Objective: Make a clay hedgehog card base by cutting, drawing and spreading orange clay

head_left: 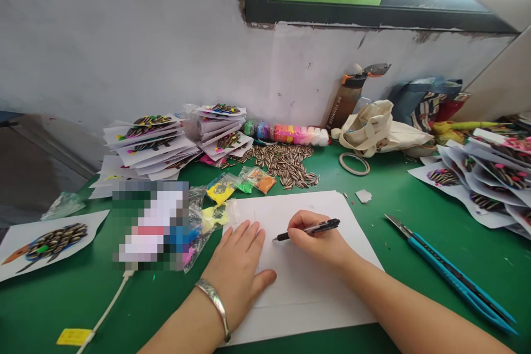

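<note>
White paper (315,293) lies on the green table in front of me, with a sheet edge showing across its lower part. My left hand (238,265), a silver bangle (213,304) at its wrist, rests flat on the paper's left side with fingers stretched out. In my right hand (317,240) is a black pen (309,229), pinched between thumb and fingers. The pen's tip points left, close to the paper near the left fingertips; whether it touches I cannot tell. Only a faint short line shows on the sheet above.
Sunflower seeds (286,163) lie in a heap behind the paper. Bagged coloured clay (222,191) is at left, beside a blurred-out object on a white cable (110,304). A blue utility knife (448,271) lies at right, its blade exposed. Seed-decorated paper stacks (157,146) stand on both sides.
</note>
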The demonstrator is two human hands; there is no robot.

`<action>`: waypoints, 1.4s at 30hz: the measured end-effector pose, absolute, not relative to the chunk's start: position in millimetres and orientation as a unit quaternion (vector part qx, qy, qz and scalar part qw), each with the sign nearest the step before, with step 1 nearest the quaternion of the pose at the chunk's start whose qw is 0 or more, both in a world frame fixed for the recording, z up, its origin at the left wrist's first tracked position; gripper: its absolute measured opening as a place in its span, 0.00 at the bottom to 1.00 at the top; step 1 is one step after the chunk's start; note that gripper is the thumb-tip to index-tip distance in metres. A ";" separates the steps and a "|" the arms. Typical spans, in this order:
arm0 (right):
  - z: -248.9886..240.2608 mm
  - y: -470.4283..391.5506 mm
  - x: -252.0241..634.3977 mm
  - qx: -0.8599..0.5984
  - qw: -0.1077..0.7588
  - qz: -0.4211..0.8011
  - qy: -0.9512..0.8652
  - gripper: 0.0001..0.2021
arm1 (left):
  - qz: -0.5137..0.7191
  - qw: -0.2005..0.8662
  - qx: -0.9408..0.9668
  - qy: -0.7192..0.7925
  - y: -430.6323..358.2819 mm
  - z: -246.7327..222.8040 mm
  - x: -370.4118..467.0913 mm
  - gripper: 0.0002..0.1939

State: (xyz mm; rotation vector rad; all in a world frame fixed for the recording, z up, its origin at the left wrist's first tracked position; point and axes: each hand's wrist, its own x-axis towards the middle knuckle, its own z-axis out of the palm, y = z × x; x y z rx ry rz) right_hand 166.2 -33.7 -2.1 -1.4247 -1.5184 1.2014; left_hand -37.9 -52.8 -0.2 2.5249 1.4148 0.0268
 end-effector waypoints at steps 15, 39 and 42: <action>-4.0 -34.1 164.6 -0.560 0.356 0.448 -0.599 0.04 | 0.019 0.117 0.868 0.482 -53.3 -5.1 -40.1 0.31; -0.6 -30.7 179.2 -0.627 0.391 0.381 -0.556 0.05 | -0.024 0.140 0.860 0.491 -50.3 10.0 -35.3 0.31; 1.2 -29.1 183.3 -0.636 0.396 0.372 -0.548 0.05 | -0.037 0.135 0.861 0.489 -49.5 12.0 -34.0 0.31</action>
